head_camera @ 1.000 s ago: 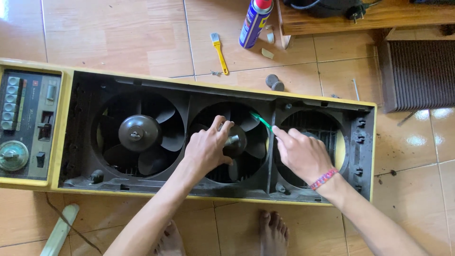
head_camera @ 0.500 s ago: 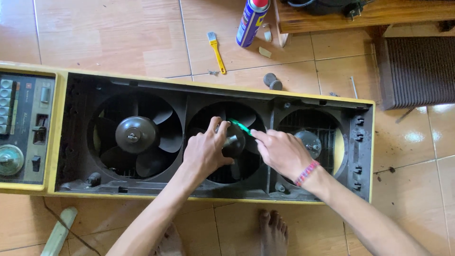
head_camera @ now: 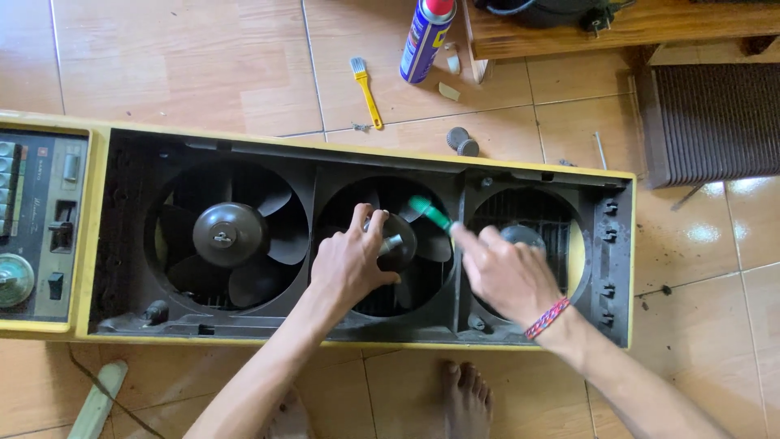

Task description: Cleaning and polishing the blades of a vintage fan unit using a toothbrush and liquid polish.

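A long yellow-framed fan unit (head_camera: 357, 335) lies on the tiled floor with three round openings. My left hand (head_camera: 351, 262) grips the dark hub (head_camera: 402, 241) of the middle fan. My right hand (head_camera: 505, 274) holds a small green-handled tool (head_camera: 431, 213) whose tip reaches toward that hub. The left fan (head_camera: 230, 234) has its dark blades and hub uncovered. The right opening (head_camera: 569, 244) is partly hidden behind my right hand. A woven bracelet (head_camera: 546, 318) is on my right wrist.
A control panel (head_camera: 32, 219) with buttons and a knob sits at the unit's left end. On the floor behind lie a yellow brush (head_camera: 366, 89), a blue spray can (head_camera: 424, 36), two dark caps (head_camera: 461, 141) and a ribbed grille (head_camera: 715, 122). My bare feet (head_camera: 465, 398) are below.
My right hand has moved left from the right opening toward the middle fan, carrying the green tool to the hub. My left hand has stayed on the hub.
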